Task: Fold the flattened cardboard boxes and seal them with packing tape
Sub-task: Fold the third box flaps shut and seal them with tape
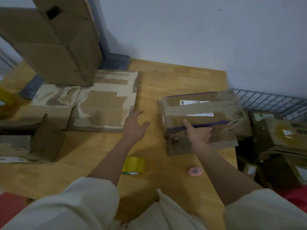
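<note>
While the torn flattened brown cardboard sheet (103, 103) lies at the left of the yellow wooden table (166, 80), the left hand (134, 127) hovers beside it with fingers spread, and the right hand (198, 134) grips the near edge of the taped brown cardboard box (202, 113).

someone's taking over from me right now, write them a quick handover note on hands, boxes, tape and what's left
Left hand: open, fingers spread, holding nothing, by the near right corner of the flattened cardboard.
Right hand: on the near edge of the taped box at the table's right side; grip partly hidden.
Yellow tape roll: on the wooden table, near the front, between the arms.
Small pink object: on the table beside it, too blurred to identify.
Done: this box is folded, with brown tape across its top.
Left: the flattened cardboard at left needs folding and taping. More boxes sit off the table's right edge.
</note>
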